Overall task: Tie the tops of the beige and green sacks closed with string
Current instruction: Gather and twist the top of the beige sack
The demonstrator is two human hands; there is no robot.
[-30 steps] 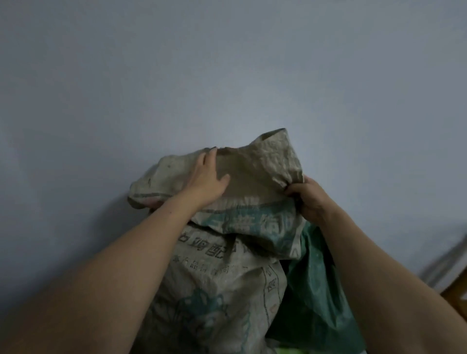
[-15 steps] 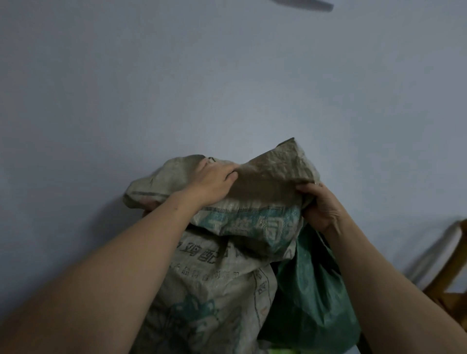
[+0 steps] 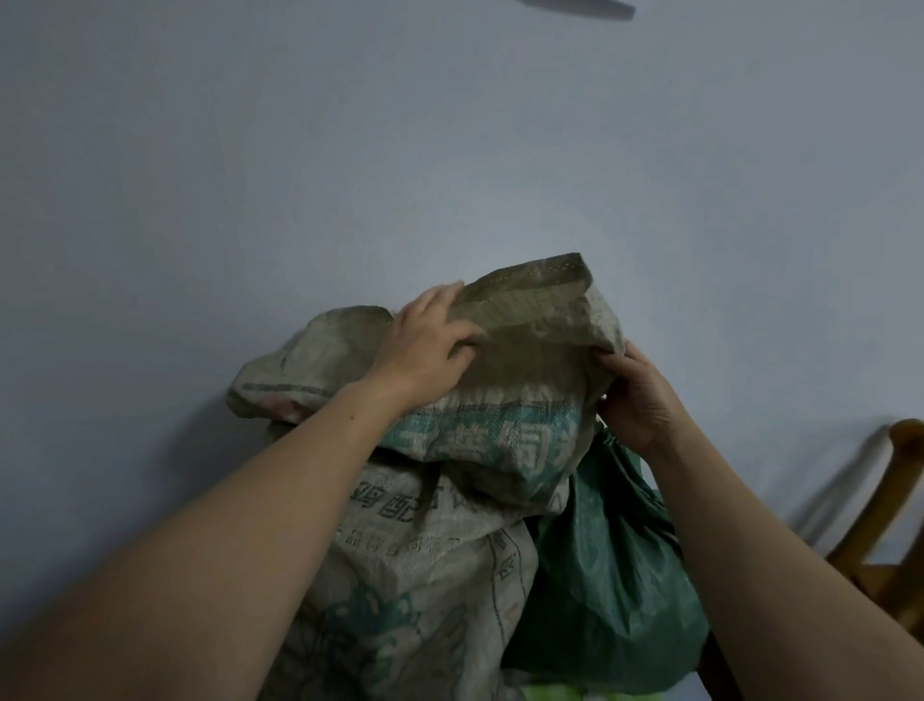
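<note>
A beige woven sack (image 3: 430,540) with green printed lettering stands against the wall, its loose top flopped open. My left hand (image 3: 427,345) grips the upper edge of that top near the middle, fingers curled over the hem. My right hand (image 3: 637,395) holds the right side of the top, thumb on the fabric. A green sack (image 3: 610,575) leans against the beige one at the lower right, just under my right hand. No string is visible.
A plain pale blue wall (image 3: 450,150) fills the background. A wooden chair (image 3: 895,525) stands at the right edge. A dark strip (image 3: 575,6) shows at the top edge.
My left hand has slid up and right along the sack's top edge, and the hem has lifted higher. My right hand stays on the right side of the top.
</note>
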